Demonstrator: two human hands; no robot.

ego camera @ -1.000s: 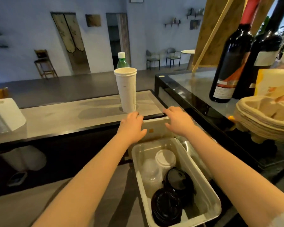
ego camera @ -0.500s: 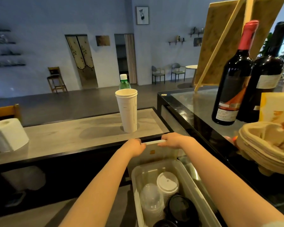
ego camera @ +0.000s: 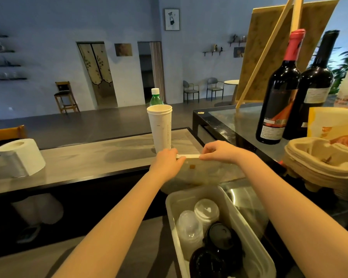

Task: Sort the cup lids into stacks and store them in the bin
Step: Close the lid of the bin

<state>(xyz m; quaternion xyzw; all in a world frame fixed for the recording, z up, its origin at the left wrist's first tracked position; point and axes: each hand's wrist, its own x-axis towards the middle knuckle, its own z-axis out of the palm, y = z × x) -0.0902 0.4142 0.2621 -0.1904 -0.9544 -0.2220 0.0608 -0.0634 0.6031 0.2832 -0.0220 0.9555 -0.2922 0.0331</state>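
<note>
Stretching across the view, a grey counter top (ego camera: 88, 157) is seen, and a black counter with a glass top (ego camera: 229, 121) is joined to it at the right. Two dark wine bottles (ego camera: 277, 101) are placed upright on the glass top, with a stack of pulp cup carriers (ego camera: 317, 167) near them. The bin (ego camera: 170, 213), a pale plastic tub, is found low in the view, below the counter edge and between the two forearms.

A translucent cover (ego camera: 201, 173) is held upright just above the far end of the bin. Its white upper edge is pinched by the left hand (ego camera: 166, 163) at the left corner and by the right hand (ego camera: 221, 151) at the right part; the fingers of both hands are curled and closed on this edge.

A tall stack of white paper cups (ego camera: 161, 129) is standing on the grey counter just behind the hands, and a green bottle (ego camera: 156, 99) is partly hidden behind it. A paper roll (ego camera: 22, 157) is lying at the far left.

The cup lids are already kept inside the bin in stacks: clear lids (ego camera: 189, 227) at the left, white lids (ego camera: 206, 209) beside them, and black lids (ego camera: 221, 237) nearer to the camera.
</note>
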